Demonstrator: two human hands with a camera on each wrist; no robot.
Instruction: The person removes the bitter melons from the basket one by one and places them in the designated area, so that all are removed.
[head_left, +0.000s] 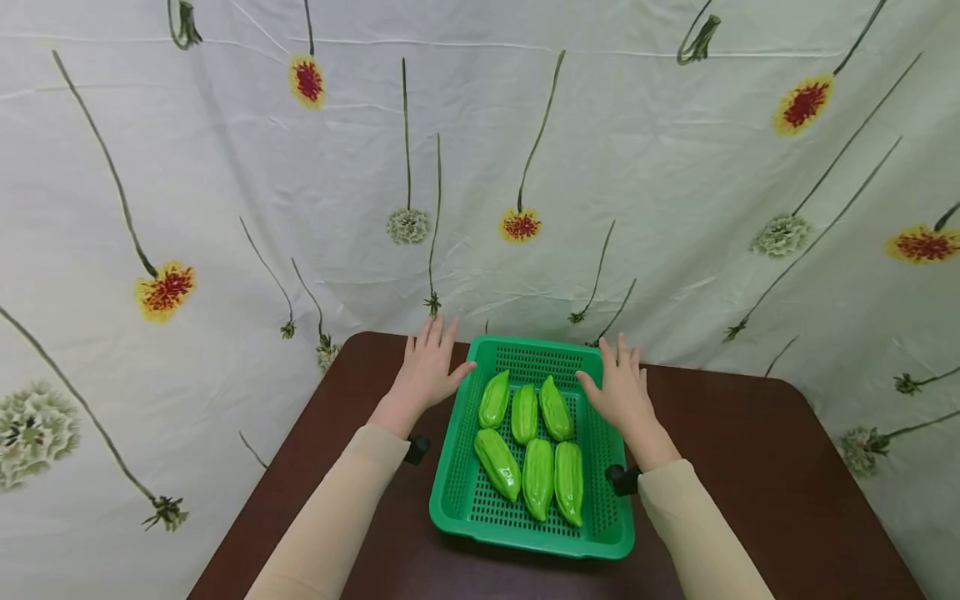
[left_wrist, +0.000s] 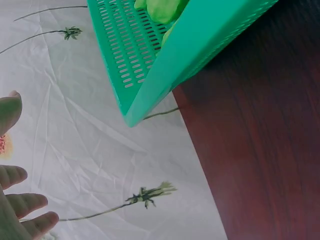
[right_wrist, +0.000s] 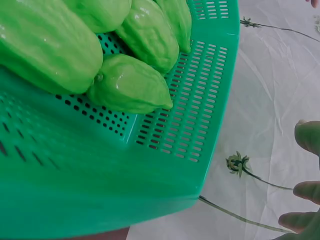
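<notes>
A green plastic basket [head_left: 532,543] with slotted walls sits on the table, with several glossy, bright green, ridged gourd-like vegetables [head_left: 537,479] lying in two rough rows inside. My left hand [head_left: 427,371] is spread beside the basket's far left corner, its thumb overlapping the rim in the head view. Over the far right rim, my right hand [head_left: 621,390] has its fingers extended and thumb apart. Neither hand holds anything. The left wrist view shows the basket's corner [left_wrist: 165,75] away from the fingertips [left_wrist: 27,202]. Vegetables [right_wrist: 132,85] fill the upper left of the right wrist view.
The dark brown table [head_left: 720,450] extends on both sides of the basket. Behind it hangs a white cloth [head_left: 472,283] printed with flowers, reaching down past the table's far edge. Small black devices [head_left: 622,480] are worn at both wrists.
</notes>
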